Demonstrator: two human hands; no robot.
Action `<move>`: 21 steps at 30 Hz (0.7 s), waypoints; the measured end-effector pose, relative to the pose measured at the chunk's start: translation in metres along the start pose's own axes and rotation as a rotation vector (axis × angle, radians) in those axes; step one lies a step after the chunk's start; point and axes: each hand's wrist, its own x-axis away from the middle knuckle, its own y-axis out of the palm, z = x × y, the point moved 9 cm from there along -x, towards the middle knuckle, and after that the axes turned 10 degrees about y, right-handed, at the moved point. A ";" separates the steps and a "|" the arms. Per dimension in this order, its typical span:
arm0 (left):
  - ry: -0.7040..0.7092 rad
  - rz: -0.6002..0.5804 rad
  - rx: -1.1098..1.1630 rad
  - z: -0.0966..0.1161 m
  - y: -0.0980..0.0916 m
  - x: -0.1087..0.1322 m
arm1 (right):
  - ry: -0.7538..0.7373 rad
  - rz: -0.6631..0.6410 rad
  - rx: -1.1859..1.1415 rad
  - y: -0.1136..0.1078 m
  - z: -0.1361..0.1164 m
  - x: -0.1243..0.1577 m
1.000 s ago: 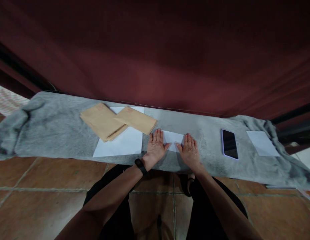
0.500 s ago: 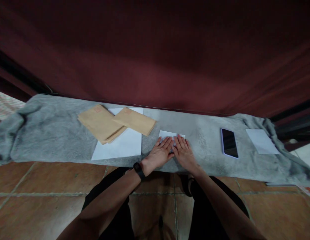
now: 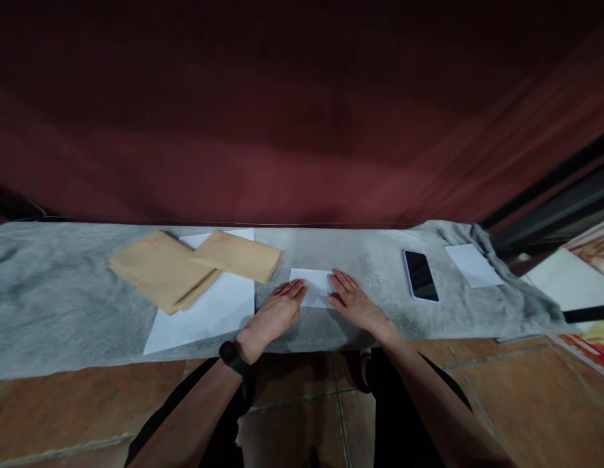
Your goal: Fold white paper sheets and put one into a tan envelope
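**Left hand (image 3: 278, 309) and right hand (image 3: 353, 300) lie on a small white paper (image 3: 316, 290)**

The small white paper lies flat near the middle of the desk (image 3: 380, 244), about midway between its far and near edges. The left hand is palm down with its fingertips on the paper's left end, fingers held close together. The right hand is also palm down, fingers slightly spread, its tips on the right end. The two hands are apart, with the paper's middle showing between them, and neither is clamped on anything.

Toward the desk's left end, a large white sheet (image 3: 209, 318) reaches the near edge. A stack of brown envelopes (image 3: 155, 270) lies partly on it, and a brown packet (image 3: 238, 255) overlaps the stack, one end pointing toward the left hand. To the right of the right hand lies a phone (image 3: 421, 276), screen up. Beyond it, near the desk's far right corner, is another white paper (image 3: 474, 265).
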 end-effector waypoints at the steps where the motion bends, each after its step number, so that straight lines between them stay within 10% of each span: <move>1: -0.006 0.008 0.013 -0.001 -0.002 -0.001 | -0.013 -0.025 -0.013 -0.002 0.001 0.000; 8: -0.168 0.304 0.233 -0.030 -0.037 0.000 | -0.101 -0.066 -0.205 -0.025 -0.005 -0.004; 14: -0.450 0.729 0.750 -0.065 -0.039 0.014 | 0.287 -0.017 -0.573 -0.021 0.020 -0.017; 21: -0.540 0.500 0.947 -0.070 0.020 0.003 | 0.438 -0.202 -0.655 0.011 0.031 -0.017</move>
